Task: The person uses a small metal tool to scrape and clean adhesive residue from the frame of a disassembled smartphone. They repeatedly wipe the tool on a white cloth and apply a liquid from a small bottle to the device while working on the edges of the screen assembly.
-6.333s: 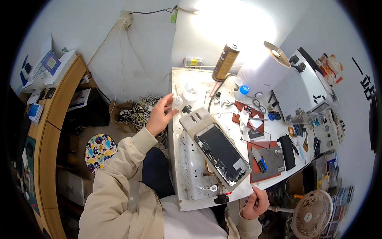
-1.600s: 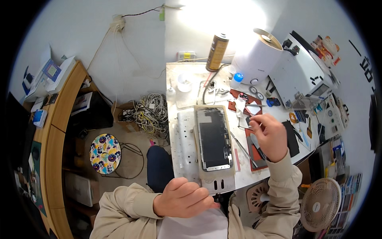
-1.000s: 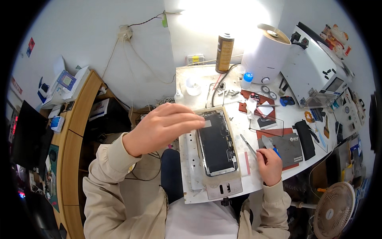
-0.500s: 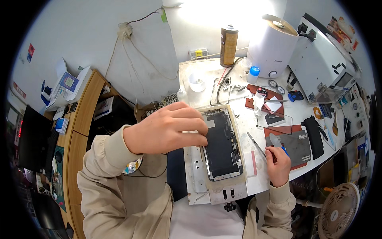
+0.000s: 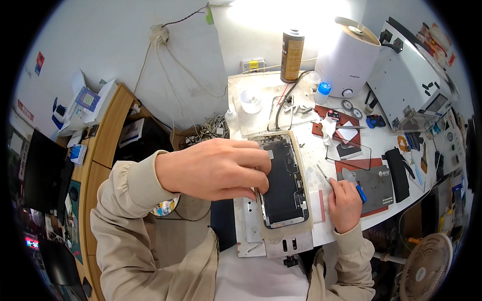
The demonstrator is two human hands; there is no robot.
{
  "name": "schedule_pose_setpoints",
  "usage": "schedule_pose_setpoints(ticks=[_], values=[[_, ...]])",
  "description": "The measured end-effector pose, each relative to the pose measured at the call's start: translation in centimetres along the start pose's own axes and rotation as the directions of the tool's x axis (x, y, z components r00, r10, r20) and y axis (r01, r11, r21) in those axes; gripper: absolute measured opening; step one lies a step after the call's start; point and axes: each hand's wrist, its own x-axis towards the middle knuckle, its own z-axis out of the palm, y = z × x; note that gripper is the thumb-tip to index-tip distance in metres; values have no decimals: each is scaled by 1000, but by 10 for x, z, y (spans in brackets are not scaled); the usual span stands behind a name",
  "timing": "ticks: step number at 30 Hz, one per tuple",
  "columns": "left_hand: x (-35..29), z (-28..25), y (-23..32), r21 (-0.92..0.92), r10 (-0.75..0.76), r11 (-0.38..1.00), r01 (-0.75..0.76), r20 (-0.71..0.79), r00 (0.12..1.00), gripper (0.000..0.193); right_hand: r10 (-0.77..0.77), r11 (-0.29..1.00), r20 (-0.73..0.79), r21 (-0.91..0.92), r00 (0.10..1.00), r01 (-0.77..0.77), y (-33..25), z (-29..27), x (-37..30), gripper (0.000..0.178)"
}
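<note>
In front of me a phone screen assembly lies with its dark inner side up on a pale holder. My left hand reaches over its left edge from the left, thumb and fingertips closed there. Whatever sits between those fingertips is hidden. Right of the holder, my right hand has its fingers closed round the near end of a slim metal tool, whose far end points up and left. Beside this hand lies a flat grey-bladed tool with a blue handle.
A grey mat and a black case lie to the right. Behind the holder stand a white cup, a spray can, a blue-capped bottle and a white cylindrical appliance. A fan stands at lower right.
My left hand has moved slightly down and right along the screen assembly's left edge. My right hand has shifted onto the slim metal tool, away from the blue handle.
</note>
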Motion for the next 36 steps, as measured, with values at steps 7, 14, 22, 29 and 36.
schedule_pose_setpoints(ticks=[7,14,22,29,36], values=[[4,2,-4,12,26,1000,-27,42,999,13,115,966,-169,249,979,-70,-10,-43,-2,25],[-1,4,-1,-38,5,999,-5,15,1000,10,-206,937,-88,268,975,223,-56,-118,7,32],[-9,11,-3,22,40,999,-38,-88,995,15,-369,874,27,350,929,337,-95,-123,-19,51],[-3,12,-11,54,128,991,-121,-140,982,12,-170,840,-120,502,978,207,-111,-58,-77,44],[0,27,13,112,25,994,-6,-167,986,15,487,563,-118,800,866,-208,-96,-48,-80,38]])
